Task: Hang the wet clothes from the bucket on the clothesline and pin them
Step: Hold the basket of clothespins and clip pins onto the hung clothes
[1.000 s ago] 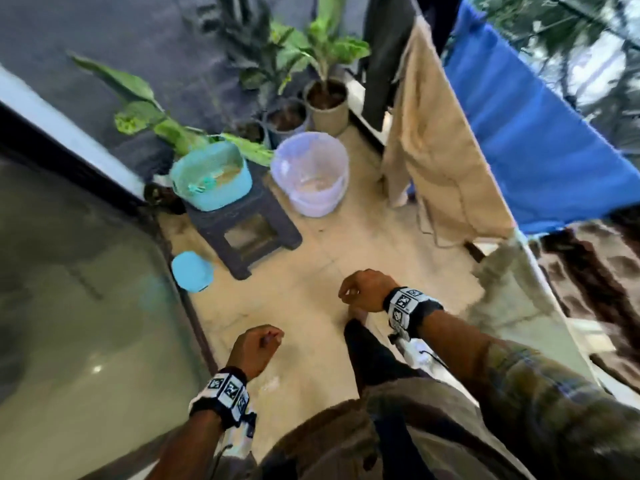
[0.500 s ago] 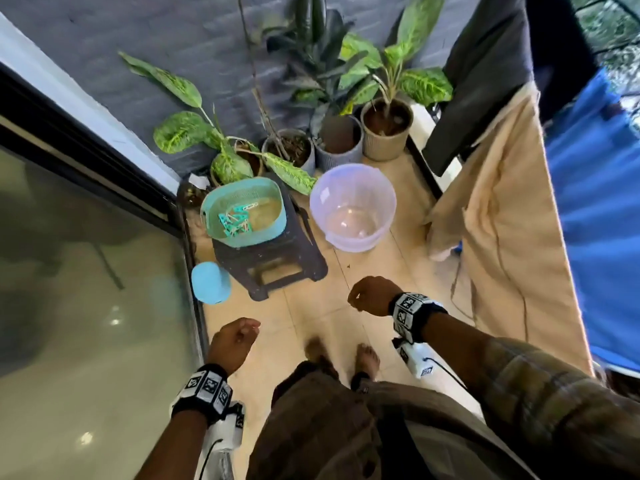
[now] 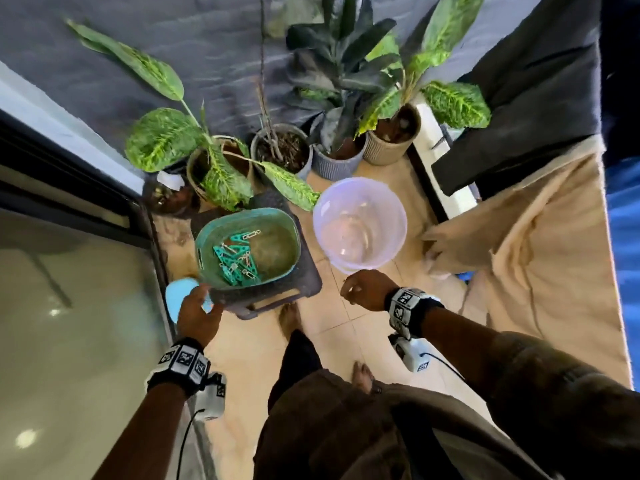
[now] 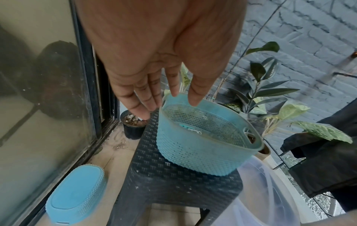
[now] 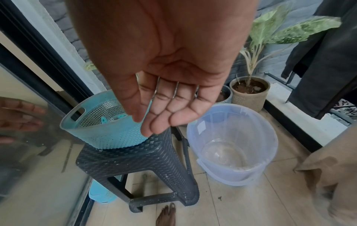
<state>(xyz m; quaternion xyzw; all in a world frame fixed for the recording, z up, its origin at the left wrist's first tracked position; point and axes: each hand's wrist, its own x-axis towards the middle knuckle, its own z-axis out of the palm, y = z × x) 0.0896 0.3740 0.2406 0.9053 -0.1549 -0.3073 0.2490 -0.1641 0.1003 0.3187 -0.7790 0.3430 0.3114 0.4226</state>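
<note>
A teal perforated basket (image 3: 277,216) (image 4: 203,151) (image 5: 104,137) holding green clothespins (image 3: 235,261) (image 4: 190,129) sits on a dark woven stool (image 3: 304,271) (image 4: 173,180). To its right stands the clear bucket (image 3: 391,209) (image 5: 270,142), with no clothes inside. My left hand (image 3: 204,299) (image 4: 166,99) hovers with straight fingers just by the basket's near-left rim and holds nothing. My right hand (image 3: 349,292) (image 5: 154,122) hangs with relaxed, slightly bent fingers over the bucket's near rim, palm empty. A beige cloth (image 3: 540,258), a blue cloth (image 3: 623,220) and a dark garment (image 3: 530,98) hang at the right.
Several potted plants (image 3: 280,150) line the grey brick wall behind the stool. A glass sliding door (image 3: 69,323) runs along the left. A blue lid (image 4: 75,197) lies on the tiled floor by the door. My bare feet (image 3: 291,320) stand just before the stool.
My view has tipped down and closed in on the basket and bucket. Both hands moved forward; the left one uncurled and reached the basket's rim, the right one came over the bucket's near edge.
</note>
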